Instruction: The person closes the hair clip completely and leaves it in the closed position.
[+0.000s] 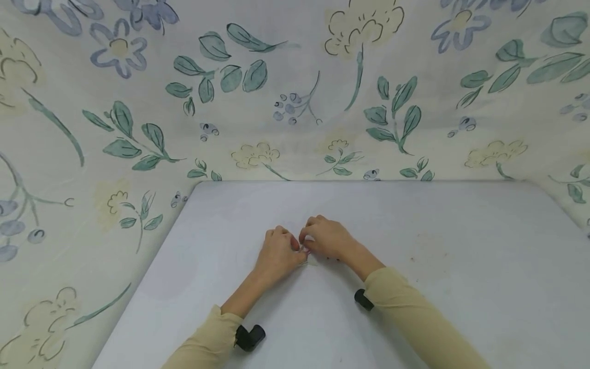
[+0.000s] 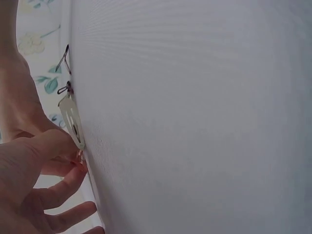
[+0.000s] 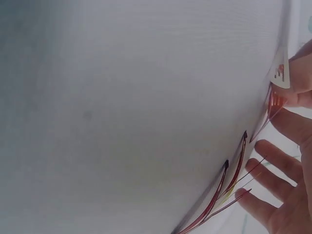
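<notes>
Yellow sleeves [image 1: 419, 318], two; left hand [image 1: 280, 256] and right hand [image 1: 328, 239], close together, both pinching a small reddish item [image 3: 276, 100] at the table [image 1: 484, 287]; pale slotted clip [image 2: 72, 122] just beside; dark-red loops [image 3: 242, 155] nearby.

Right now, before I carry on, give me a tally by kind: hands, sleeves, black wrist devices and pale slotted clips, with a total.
Hands (left hand, right hand): 2
Beige sleeves: 2
Black wrist devices: 2
Pale slotted clip: 1
Total: 7
</notes>
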Available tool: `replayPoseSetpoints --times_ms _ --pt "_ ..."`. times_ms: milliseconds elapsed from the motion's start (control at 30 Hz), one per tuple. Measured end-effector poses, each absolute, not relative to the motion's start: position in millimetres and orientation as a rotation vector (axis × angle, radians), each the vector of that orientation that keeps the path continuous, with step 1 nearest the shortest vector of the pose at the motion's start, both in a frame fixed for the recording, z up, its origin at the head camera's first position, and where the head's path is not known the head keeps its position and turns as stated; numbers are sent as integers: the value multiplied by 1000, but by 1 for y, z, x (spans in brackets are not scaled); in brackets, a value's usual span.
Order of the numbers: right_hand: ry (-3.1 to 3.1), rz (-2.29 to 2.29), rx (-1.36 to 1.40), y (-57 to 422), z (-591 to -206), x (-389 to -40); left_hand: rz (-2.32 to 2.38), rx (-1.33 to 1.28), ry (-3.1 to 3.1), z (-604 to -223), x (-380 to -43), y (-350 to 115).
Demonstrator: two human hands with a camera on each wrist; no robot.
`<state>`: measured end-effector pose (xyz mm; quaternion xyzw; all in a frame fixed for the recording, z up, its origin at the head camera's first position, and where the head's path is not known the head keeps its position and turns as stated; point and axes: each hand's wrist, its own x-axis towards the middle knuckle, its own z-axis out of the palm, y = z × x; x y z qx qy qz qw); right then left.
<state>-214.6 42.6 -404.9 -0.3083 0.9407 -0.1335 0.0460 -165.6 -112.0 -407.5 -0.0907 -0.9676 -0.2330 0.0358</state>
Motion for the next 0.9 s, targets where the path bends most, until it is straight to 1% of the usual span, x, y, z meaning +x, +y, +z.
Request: replayPoseSetpoints --times_ms 267,500,900 --pt "2867 -425 -928 45 -402 -212 -744 -285 -2978 -408 -166 -115" --pt "2877 -491 -915 50 -399 -213 -803 -270 -2973 -403 -174 -118" --pt "2902 -604 -763 72 -396 -212 -874 -446 -2826 -397 -182 -111"
